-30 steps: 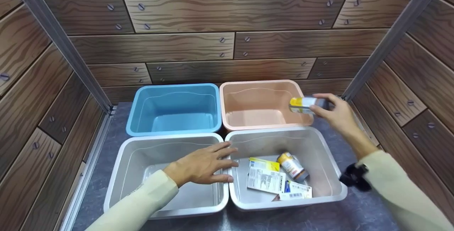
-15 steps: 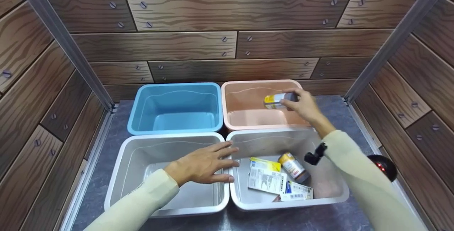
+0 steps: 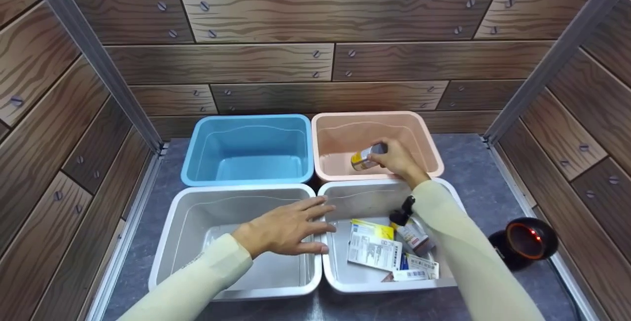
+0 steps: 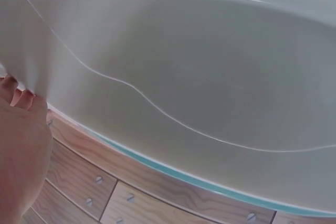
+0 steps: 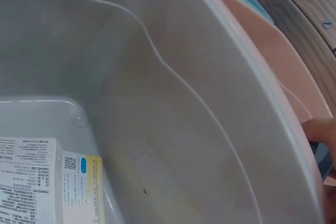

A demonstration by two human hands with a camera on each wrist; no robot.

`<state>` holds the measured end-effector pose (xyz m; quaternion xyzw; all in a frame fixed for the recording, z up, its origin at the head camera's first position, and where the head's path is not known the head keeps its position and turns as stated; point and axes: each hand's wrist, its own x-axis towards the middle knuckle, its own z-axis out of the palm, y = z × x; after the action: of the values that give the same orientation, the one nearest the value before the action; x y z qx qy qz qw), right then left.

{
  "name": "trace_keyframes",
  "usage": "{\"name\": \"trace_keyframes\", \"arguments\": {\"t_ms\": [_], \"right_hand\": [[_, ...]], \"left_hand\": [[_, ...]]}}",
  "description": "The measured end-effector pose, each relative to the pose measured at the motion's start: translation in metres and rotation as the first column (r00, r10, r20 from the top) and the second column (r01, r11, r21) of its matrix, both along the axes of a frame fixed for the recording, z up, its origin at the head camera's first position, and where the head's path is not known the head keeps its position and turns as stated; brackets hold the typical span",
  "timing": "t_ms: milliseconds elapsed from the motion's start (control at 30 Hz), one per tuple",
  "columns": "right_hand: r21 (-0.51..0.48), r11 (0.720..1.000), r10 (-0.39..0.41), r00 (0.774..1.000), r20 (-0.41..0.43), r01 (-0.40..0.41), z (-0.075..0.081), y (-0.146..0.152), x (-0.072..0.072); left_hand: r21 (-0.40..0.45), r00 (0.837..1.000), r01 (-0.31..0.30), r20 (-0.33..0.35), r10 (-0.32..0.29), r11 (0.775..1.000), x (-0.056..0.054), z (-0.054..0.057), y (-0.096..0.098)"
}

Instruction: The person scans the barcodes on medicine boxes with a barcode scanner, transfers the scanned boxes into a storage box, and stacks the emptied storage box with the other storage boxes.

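Observation:
My right hand (image 3: 398, 159) is inside the peach bin (image 3: 436, 165), gripping a small bottle (image 3: 362, 159) by its dark end. The bottle's yellow-and-white labelled part tilts down to the left above the bin floor. In the right wrist view only the fingers (image 5: 320, 128) and the bottle's dark end (image 5: 321, 157) show at the right edge. My left hand (image 3: 286, 228) rests with spread fingers on the adjoining rims of the left grey bin (image 3: 165, 242) and right grey bin (image 3: 326, 274). Another similar bottle (image 3: 414, 237) lies in the right grey bin, partly hidden by the wrist camera.
Beside that bottle lie a white-and-yellow box (image 3: 374, 252) and a smaller white box (image 3: 416, 267). A blue bin (image 3: 190, 168) stands at the back left. On the right, a black rounded device with red lights (image 3: 526, 242) stands near the wood-patterned side wall.
My right hand has carried the bottle leftward from beyond the peach bin's right rim and lowered it into that bin. The black device has come into view. The left hand stays in place.

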<state>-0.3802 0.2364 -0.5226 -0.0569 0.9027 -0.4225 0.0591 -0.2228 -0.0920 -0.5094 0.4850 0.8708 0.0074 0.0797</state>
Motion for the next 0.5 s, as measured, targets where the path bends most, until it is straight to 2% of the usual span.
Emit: {"name": "trace_keyframes", "arguments": {"t_ms": [167,233,300,400,500], "right_hand": [[0.065,0.998,0.018,0.997,0.079,-0.023,-0.001,-0.002,-0.003],[0.091,0.996,0.017,0.997,0.073,-0.024,0.0,-0.002,-0.004],[0.131,0.991,-0.013,1.0,0.026,0.009,0.001,-0.002,-0.003],[0.18,0.979,-0.077,0.992,-0.095,0.094,0.004,0.001,0.0],[0.155,0.981,-0.088,0.979,-0.185,0.118,0.007,0.004,0.007]], "left_hand": [[0.003,1.0,0.002,-0.006,-0.002,1.0,0.001,0.0,0.0],[0.007,1.0,0.002,-0.012,-0.001,1.0,0.001,0.0,-0.001],[0.011,1.0,0.005,-0.02,-0.004,1.0,0.001,-0.001,-0.002],[0.011,1.0,0.009,-0.023,-0.009,1.0,0.002,0.0,-0.001],[0.005,1.0,0.01,-0.022,-0.01,1.0,0.002,0.0,-0.001]]}}
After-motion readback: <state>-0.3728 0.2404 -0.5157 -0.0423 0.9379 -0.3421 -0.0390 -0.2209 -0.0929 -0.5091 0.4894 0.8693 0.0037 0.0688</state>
